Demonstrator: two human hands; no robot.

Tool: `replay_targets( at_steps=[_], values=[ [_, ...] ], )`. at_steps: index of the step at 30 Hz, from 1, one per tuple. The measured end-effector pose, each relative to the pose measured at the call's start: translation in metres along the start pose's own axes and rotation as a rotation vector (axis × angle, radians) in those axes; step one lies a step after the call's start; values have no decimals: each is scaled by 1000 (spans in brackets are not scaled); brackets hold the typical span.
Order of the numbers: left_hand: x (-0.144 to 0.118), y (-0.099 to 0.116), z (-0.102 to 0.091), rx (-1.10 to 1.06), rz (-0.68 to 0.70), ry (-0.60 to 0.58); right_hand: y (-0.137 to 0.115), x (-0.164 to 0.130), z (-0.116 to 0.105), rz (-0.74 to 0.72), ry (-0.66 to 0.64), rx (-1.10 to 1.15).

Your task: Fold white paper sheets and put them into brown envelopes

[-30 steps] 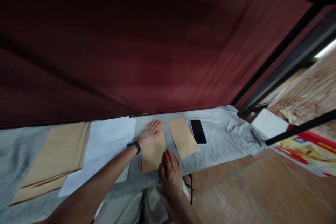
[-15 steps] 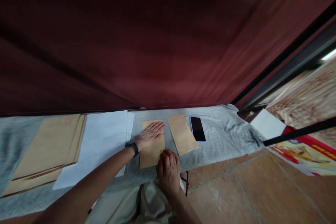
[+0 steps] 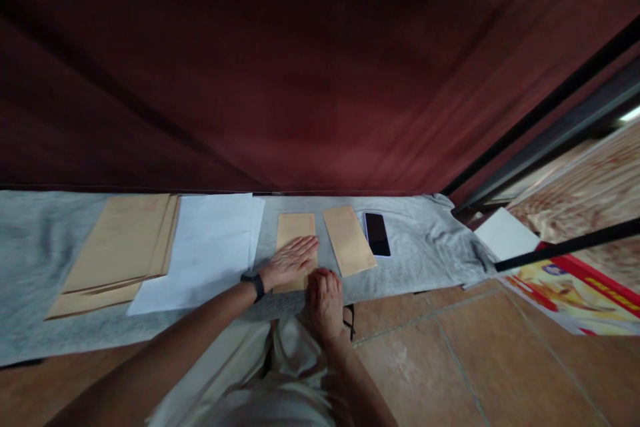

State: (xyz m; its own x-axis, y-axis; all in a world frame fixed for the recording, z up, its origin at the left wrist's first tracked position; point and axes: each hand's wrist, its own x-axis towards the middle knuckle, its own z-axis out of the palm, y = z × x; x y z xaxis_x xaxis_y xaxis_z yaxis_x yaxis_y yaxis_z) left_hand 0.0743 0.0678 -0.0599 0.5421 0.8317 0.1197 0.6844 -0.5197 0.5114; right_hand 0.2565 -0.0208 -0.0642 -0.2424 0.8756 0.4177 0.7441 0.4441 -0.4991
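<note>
1. Right now the left hand (image 3: 291,260) lies flat, fingers spread apart, palm down on a brown envelope (image 3: 296,232) on the grey cloth (image 3: 425,253); nothing gripped, just pressing.
2. Envelope's near half is hidden under that hand; only far end and a sliver of near edge show.
3. Right hand (image 3: 326,297) sits at the envelope's near right corner w/ fingers curled together; fingertips are tucked under, so can't tell if it pinches the corner or only touches it.
4. Black wristband (image 3: 255,282) on left wrist; forearm runs off frame bottom-left.
5. 2nd brown envelope (image 3: 349,239) just right of the 1st, slightly angled, not touching either hand.
6. Dark phone (image 3: 377,234) beside that envelope, screen blank; their edges look to meet, hard to confirm.
7. White paper sheets (image 3: 205,250) left of the held envelope; a stack of large brown envelopes (image 3: 123,247) further left, partly overlapped by the sheets. Count in stack unclear.
8. Dark red curtain (image 3: 300,67) fills upper view, blocks everything behind it.
9. Black item (image 3: 349,320) by right wrist on tile floor, mostly hidden, can't ID.
10. Right edge: white sheet (image 3: 505,235) and colourful printed poster (image 3: 575,290), cut by frame & a black bar.
</note>
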Motion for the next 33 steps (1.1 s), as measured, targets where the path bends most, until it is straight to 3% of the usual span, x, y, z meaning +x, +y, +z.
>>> replay_targets(
  at_steps=[6,15,22,33],
  values=[
    [-23,12,6,173,90,-53,4,-5,1,-33,39,29],
    [-54,41,14,282,153,-2,12,-11,7,-55,138,95],
    [-73,56,17,288,177,53,14,-12,4,33,81,127],
    [-107,70,38,338,41,178,-2,-8,-1,-40,-68,-110]
  ],
)
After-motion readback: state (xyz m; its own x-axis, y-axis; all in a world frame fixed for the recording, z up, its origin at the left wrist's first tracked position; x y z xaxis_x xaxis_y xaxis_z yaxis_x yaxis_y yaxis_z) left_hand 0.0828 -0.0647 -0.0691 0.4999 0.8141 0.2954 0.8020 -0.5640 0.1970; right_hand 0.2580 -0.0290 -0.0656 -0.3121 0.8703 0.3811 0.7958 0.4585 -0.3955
